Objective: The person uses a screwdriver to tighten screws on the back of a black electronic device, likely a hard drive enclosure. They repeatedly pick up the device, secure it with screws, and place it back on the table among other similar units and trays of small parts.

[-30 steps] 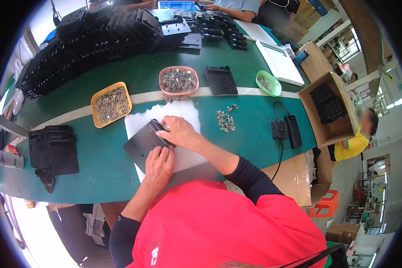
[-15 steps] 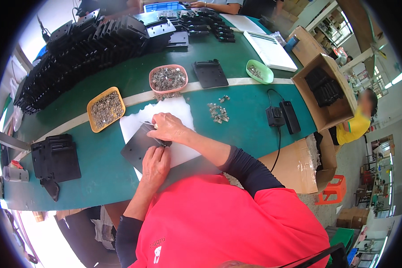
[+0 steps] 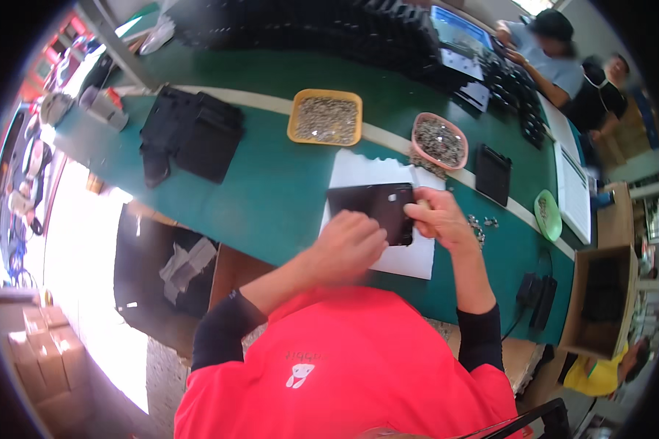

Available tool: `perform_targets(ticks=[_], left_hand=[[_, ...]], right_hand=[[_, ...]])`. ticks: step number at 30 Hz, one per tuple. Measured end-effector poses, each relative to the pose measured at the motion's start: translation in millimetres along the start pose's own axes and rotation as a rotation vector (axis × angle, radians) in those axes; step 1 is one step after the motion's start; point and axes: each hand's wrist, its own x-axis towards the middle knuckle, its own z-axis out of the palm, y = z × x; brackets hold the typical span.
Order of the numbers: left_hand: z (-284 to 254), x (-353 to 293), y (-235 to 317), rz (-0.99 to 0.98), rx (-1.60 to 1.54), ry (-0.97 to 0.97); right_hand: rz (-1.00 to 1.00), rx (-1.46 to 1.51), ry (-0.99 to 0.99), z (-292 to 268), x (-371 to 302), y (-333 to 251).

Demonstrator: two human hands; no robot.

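A flat black plastic plate with a small pale spot lies on a white foam sheet in front of me. My right hand is closed at the plate's right edge, around a thin pale tool whose kind I cannot make out. My left hand is over the plate's near left part, knuckles up and smeared by motion; its fingertips are hidden. Beyond the foam stand a yellow tray and a pink tray, both full of small metal parts. Loose metal parts lie right of my right hand.
Black assemblies lie at the left. Another black plate and a green bowl are at the right, near a black adapter and a cardboard box. Black parts are stacked behind. Co-workers sit across the table.
My view has swung left. The black plate now lies turned, with its long edge nearly level. My left hand has moved from its near edge to over its left part; the right stays at its right end.
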Motion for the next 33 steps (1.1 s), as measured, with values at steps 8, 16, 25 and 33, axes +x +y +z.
perform_targets(ticks=[8,16,25,33], left_hand=[[-149.7,-10.3,-151.8,-0.489,0.948,0.078],[-157.9,-43.2,-208.4,-0.754,1.176,-0.291],[-174.8,-85.3,-286.2,-0.672,1.278,-0.353],[-186.5,-43.1,-307.9,-0.523,1.125,-0.71]], right_hand=[[-0.543,0.072,0.431,-115.9,-43.6,-39.9],[-0.682,-0.903,1.035,-197.9,-40.0,-22.5],[-0.638,-1.405,1.232,-230.9,-27.6,29.7],[-0.684,-1.522,1.185,-225.6,-22.3,47.8]])
